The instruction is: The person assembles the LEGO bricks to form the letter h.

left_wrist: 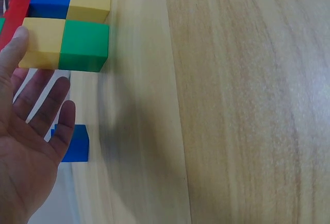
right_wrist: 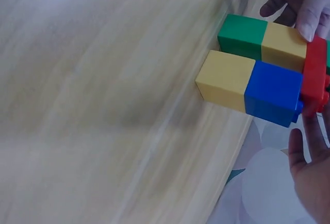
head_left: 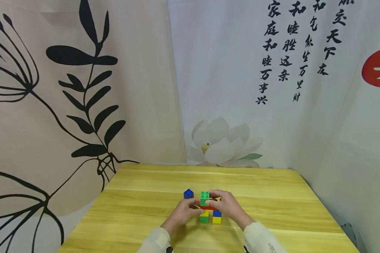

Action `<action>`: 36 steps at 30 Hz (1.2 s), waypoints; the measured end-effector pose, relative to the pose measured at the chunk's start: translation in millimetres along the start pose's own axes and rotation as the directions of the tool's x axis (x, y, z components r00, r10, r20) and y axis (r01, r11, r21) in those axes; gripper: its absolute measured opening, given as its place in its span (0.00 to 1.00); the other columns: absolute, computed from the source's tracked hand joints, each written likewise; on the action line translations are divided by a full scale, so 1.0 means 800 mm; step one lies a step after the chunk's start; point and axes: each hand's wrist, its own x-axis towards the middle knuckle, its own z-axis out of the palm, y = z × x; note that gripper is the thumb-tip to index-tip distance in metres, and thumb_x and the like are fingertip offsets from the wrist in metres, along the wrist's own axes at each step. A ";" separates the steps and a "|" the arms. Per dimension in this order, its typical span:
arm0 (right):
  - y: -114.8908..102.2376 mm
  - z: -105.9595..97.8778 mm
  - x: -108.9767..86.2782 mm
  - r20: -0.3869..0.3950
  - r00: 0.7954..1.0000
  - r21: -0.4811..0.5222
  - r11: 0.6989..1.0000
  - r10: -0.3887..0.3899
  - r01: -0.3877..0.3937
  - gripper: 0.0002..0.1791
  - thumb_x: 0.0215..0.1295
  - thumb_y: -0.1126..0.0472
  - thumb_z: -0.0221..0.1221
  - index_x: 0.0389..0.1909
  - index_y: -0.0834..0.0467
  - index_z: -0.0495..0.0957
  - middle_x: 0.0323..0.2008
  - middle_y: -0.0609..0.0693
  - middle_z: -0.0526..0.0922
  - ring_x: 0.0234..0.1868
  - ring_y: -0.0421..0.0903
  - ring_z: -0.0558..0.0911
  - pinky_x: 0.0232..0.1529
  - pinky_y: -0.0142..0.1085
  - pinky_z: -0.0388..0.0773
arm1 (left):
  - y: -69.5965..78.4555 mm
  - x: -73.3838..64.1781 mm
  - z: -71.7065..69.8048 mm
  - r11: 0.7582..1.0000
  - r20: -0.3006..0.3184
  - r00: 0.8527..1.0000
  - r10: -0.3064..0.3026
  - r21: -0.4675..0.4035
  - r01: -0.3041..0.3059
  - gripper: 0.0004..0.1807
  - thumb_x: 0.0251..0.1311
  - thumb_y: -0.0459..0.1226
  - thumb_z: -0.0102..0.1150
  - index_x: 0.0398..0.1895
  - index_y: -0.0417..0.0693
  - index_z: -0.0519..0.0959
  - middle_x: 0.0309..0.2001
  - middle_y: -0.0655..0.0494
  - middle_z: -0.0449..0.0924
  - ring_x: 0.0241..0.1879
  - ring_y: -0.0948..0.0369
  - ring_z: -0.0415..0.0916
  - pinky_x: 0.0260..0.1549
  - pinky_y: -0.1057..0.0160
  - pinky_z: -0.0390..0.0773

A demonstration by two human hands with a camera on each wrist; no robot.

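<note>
A small toy building-block structure has two columns: green (head_left: 204, 219) below yellow (head_left: 206, 213), and yellow (head_left: 216, 220) below blue (head_left: 217, 213). Across both lies a red brick (right_wrist: 313, 74), its right studs exposed. A green brick (head_left: 204, 198) tops the left end. My left hand (head_left: 183, 213) holds the left column, thumb on the upper yellow block (left_wrist: 42, 44), other fingers behind. My right hand (head_left: 229, 206) pinches the top green brick, thumb in front and fingers behind; the right wrist view hides that grip.
A separate blue block (head_left: 188, 193) with a pointed top stands on the wooden table (head_left: 139, 211), behind and left of the structure. A printed curtain (head_left: 145, 88) hangs along the table's far edge.
</note>
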 end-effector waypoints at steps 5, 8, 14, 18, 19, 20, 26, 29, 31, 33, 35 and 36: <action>0.009 0.002 -0.008 0.000 1.000 0.019 0.999 0.028 -0.028 0.25 0.63 0.49 0.67 0.56 0.58 0.81 0.50 0.51 0.83 0.48 0.50 0.80 0.49 0.49 0.79 | 0.001 0.000 0.001 1.000 0.005 1.000 0.009 0.005 -0.009 0.15 0.60 0.42 0.69 0.49 0.49 0.84 0.46 0.58 0.84 0.45 0.57 0.80 0.47 0.53 0.79; 0.021 -0.002 -0.017 -0.011 0.997 0.051 0.996 0.078 -0.077 0.29 0.62 0.48 0.68 0.61 0.59 0.78 0.56 0.55 0.80 0.53 0.55 0.78 0.49 0.50 0.80 | 0.002 0.000 0.001 0.999 0.016 1.000 0.009 0.033 -0.009 0.15 0.58 0.39 0.71 0.48 0.46 0.83 0.44 0.56 0.84 0.44 0.55 0.80 0.47 0.51 0.79; 0.041 -0.012 -0.033 0.000 0.989 0.099 0.984 0.146 -0.145 0.34 0.61 0.45 0.67 0.64 0.59 0.75 0.59 0.56 0.79 0.58 0.60 0.75 0.51 0.54 0.77 | -0.006 -0.011 -0.011 0.999 0.016 1.000 0.000 0.044 0.000 0.24 0.58 0.32 0.70 0.58 0.36 0.77 0.48 0.45 0.80 0.47 0.49 0.78 0.48 0.48 0.78; 0.045 -0.014 -0.039 -0.012 0.986 0.109 0.981 0.164 -0.161 0.33 0.62 0.46 0.67 0.62 0.60 0.76 0.57 0.56 0.80 0.57 0.59 0.76 0.53 0.54 0.76 | -0.009 -0.016 -0.028 1.000 -0.024 1.000 -0.002 0.022 0.002 0.23 0.62 0.33 0.66 0.59 0.33 0.75 0.51 0.40 0.78 0.47 0.49 0.76 0.46 0.50 0.78; 0.045 -0.014 -0.040 -0.017 0.986 0.114 0.980 0.168 -0.165 0.32 0.61 0.46 0.67 0.62 0.60 0.77 0.57 0.56 0.80 0.57 0.59 0.77 0.53 0.54 0.76 | -0.010 -0.016 -0.032 1.000 -0.045 0.999 -0.002 0.025 0.003 0.21 0.63 0.34 0.65 0.57 0.33 0.76 0.50 0.41 0.78 0.47 0.50 0.76 0.45 0.51 0.79; 0.046 -0.013 -0.041 -0.021 0.985 0.121 0.979 0.170 -0.166 0.32 0.62 0.46 0.67 0.61 0.60 0.77 0.56 0.56 0.81 0.56 0.59 0.77 0.52 0.54 0.77 | -0.011 -0.016 -0.036 1.000 -0.068 0.998 -0.005 0.026 0.007 0.20 0.64 0.35 0.65 0.56 0.34 0.76 0.49 0.42 0.79 0.47 0.51 0.76 0.45 0.52 0.79; 0.050 -0.005 -0.044 -0.044 0.982 0.134 0.975 0.184 -0.176 0.24 0.65 0.51 0.66 0.57 0.61 0.80 0.51 0.55 0.83 0.52 0.56 0.79 0.49 0.50 0.79 | -0.023 -0.005 -0.057 0.994 -0.231 0.973 -0.014 0.099 0.037 0.21 0.64 0.41 0.66 0.54 0.36 0.77 0.46 0.46 0.79 0.45 0.53 0.75 0.42 0.55 0.79; 0.051 -0.002 -0.044 -0.053 0.982 0.142 0.975 0.180 -0.171 0.22 0.66 0.53 0.65 0.56 0.62 0.80 0.49 0.55 0.84 0.50 0.55 0.80 0.49 0.49 0.79 | -0.029 0.003 -0.062 0.990 -0.292 0.956 -0.026 0.123 0.065 0.26 0.63 0.43 0.67 0.58 0.36 0.76 0.50 0.41 0.78 0.47 0.50 0.75 0.45 0.51 0.79; 0.052 0.000 -0.044 -0.054 0.983 0.149 0.975 0.175 -0.165 0.23 0.66 0.53 0.65 0.56 0.62 0.80 0.48 0.54 0.84 0.50 0.55 0.80 0.49 0.49 0.79 | -0.033 0.009 -0.061 0.989 -0.317 0.948 -0.037 0.125 0.081 0.28 0.63 0.43 0.67 0.61 0.36 0.74 0.52 0.38 0.77 0.49 0.47 0.75 0.46 0.48 0.78; 0.053 0.001 -0.044 -0.051 0.983 0.150 0.974 0.176 -0.167 0.24 0.66 0.52 0.65 0.57 0.62 0.79 0.48 0.54 0.84 0.50 0.55 0.80 0.49 0.49 0.79 | -0.038 0.015 -0.057 0.988 -0.334 0.942 -0.045 0.123 0.091 0.30 0.62 0.43 0.68 0.61 0.34 0.73 0.52 0.37 0.77 0.49 0.45 0.75 0.46 0.47 0.78; 0.055 0.001 -0.044 -0.049 0.983 0.148 0.975 0.175 -0.166 0.25 0.66 0.51 0.65 0.58 0.62 0.79 0.48 0.53 0.84 0.50 0.54 0.80 0.49 0.49 0.79 | -0.042 0.020 -0.050 0.989 -0.342 0.938 -0.054 0.114 0.098 0.31 0.61 0.43 0.68 0.61 0.33 0.73 0.51 0.36 0.77 0.50 0.44 0.75 0.46 0.46 0.78; 0.055 0.001 -0.044 -0.047 0.983 0.146 0.975 0.175 -0.167 0.25 0.66 0.51 0.65 0.58 0.62 0.79 0.48 0.53 0.84 0.50 0.54 0.80 0.49 0.49 0.79 | -0.044 0.022 -0.046 0.989 -0.346 0.937 -0.053 0.113 0.098 0.31 0.61 0.43 0.69 0.61 0.32 0.72 0.50 0.36 0.77 0.50 0.43 0.75 0.46 0.45 0.78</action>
